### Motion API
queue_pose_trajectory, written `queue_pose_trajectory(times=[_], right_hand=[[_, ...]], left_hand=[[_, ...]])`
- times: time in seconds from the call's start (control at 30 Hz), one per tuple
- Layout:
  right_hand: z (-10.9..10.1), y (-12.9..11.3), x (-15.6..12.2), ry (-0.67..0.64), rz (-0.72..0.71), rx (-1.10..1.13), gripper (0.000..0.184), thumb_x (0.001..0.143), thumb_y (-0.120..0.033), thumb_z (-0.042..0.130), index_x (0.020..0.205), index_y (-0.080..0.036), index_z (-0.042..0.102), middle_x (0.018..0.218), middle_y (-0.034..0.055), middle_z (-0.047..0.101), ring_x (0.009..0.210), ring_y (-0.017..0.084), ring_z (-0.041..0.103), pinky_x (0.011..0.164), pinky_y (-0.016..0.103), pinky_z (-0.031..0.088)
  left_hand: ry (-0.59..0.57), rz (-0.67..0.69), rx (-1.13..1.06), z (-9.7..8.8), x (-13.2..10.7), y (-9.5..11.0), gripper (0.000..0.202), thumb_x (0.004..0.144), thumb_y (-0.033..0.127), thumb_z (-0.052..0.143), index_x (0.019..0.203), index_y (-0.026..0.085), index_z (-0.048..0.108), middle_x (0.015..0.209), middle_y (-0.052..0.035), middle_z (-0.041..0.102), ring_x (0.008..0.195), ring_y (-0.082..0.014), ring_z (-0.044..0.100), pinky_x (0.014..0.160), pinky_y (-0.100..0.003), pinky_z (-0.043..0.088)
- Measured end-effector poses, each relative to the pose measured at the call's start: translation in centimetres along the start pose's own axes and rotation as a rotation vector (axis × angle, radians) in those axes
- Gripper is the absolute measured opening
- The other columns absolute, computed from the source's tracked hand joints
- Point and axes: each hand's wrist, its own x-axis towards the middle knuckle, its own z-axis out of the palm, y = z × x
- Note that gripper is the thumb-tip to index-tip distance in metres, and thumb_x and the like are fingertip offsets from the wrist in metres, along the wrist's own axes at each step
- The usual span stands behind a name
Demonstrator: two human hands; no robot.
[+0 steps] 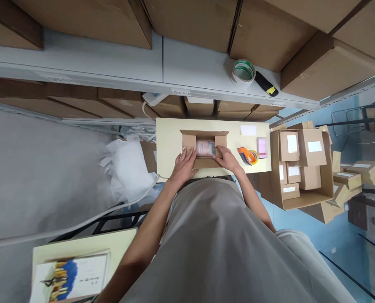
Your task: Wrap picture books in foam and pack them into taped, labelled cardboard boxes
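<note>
A small open cardboard box (204,137) sits on a pale yellow table (168,139). A wrapped pinkish item (205,147) lies inside it. My left hand (185,162) lies flat on the box's near left flap, fingers stretched out. My right hand (225,159) rests on the near right flap, fingers pressing it toward the item. The far flaps stand open.
An orange tape dispenser (248,155), a pink packet (261,147) and a white label (248,130) lie on the table's right. A large carton of small labelled boxes (301,168) stands to the right. A tape roll (243,72) and a cutter (266,84) lie on the shelf. White packing material (127,168) is at the left.
</note>
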Motion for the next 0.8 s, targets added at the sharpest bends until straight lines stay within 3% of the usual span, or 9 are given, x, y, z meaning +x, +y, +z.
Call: queue_pose_trajectory(times=[0.17,0.3,0.4,0.47,0.53,0.63,0.73,0.8], right_hand=[[0.1,0.3,-0.5,-0.03,0.007,-0.076,0.073,0.109,-0.043,0.071,0.172,-0.011,0.053,0.176,0.0231,0.056,0.165,0.038,0.051,0.14,0.054,0.042],[-0.8,1.1,-1.6,-0.03,-0.02,-0.054,0.099,0.091,-0.06,0.093,0.173,-0.019,0.055,0.183,0.021,0.047,0.172,0.042,0.041,0.142,0.062,0.038],[-1.9,1.9,-2.4,-0.009,-0.045,-0.017,0.1,0.087,-0.059,0.098,0.171,-0.022,0.058,0.181,0.0193,0.051,0.171,0.043,0.043,0.141,0.063,0.04],[-2.4,2.2,-2.4,0.065,-0.002,-0.014,0.087,0.095,-0.048,0.092,0.171,-0.021,0.058,0.174,0.0201,0.059,0.166,0.041,0.05,0.139,0.062,0.042],[-2.5,2.3,-1.7,0.17,0.093,-0.042,0.08,0.101,-0.037,0.083,0.173,-0.017,0.053,0.169,0.0226,0.063,0.162,0.04,0.055,0.138,0.062,0.043],[-2.3,1.9,-0.1,0.271,0.191,-0.07,0.094,0.101,-0.027,0.077,0.183,-0.016,0.032,0.175,0.0256,0.053,0.166,0.041,0.049,0.137,0.063,0.043],[-2.1,1.3,1.2,0.297,0.142,-0.075,0.108,0.098,-0.021,0.075,0.187,-0.02,0.013,0.188,0.0255,0.033,0.173,0.042,0.038,0.138,0.065,0.041],[-2.0,1.1,1.6,0.297,0.083,-0.105,0.102,0.099,-0.018,0.072,0.186,-0.021,0.019,0.189,0.0241,0.031,0.173,0.041,0.038,0.138,0.063,0.041]], left_hand=[[0.031,-0.001,-0.018,-0.6,0.5,-0.4,0.087,0.088,0.029,0.079,0.171,0.021,0.054,0.183,-0.0207,0.047,0.176,-0.0463,0.033,0.141,-0.067,0.031],[0.084,0.017,-0.086,-1.5,0.8,-1.1,0.083,0.084,0.033,0.082,0.164,0.022,0.061,0.173,-0.0197,0.06,0.168,-0.0465,0.047,0.14,-0.064,0.038],[0.143,-0.017,-0.163,-2.2,0.8,-1.6,0.082,0.087,0.039,0.082,0.164,0.021,0.061,0.168,-0.0198,0.064,0.161,-0.0452,0.056,0.138,-0.061,0.042],[0.221,-0.055,-0.214,-2.7,1.1,-1.6,0.089,0.089,0.04,0.081,0.17,0.019,0.054,0.173,-0.0208,0.059,0.164,-0.0438,0.054,0.14,-0.059,0.04],[0.331,-0.077,-0.238,-3.3,1.8,-1.1,0.099,0.088,0.036,0.081,0.177,0.015,0.043,0.183,-0.0233,0.045,0.172,-0.0432,0.041,0.144,-0.059,0.032],[0.457,-0.066,-0.259,-4.1,3.6,0.1,0.107,0.085,0.029,0.081,0.18,0.013,0.035,0.192,-0.0237,0.024,0.181,-0.0442,0.019,0.148,-0.061,0.018],[0.456,-0.03,-0.271,-4.7,5.3,1.2,0.102,0.082,0.024,0.081,0.177,0.015,0.043,0.19,-0.0221,0.029,0.18,-0.0466,0.018,0.148,-0.065,0.015],[0.441,-0.013,-0.25,-4.6,5.7,1.4,0.092,0.081,0.02,0.079,0.17,0.017,0.054,0.183,-0.0218,0.043,0.178,-0.0469,0.024,0.147,-0.065,0.018]])
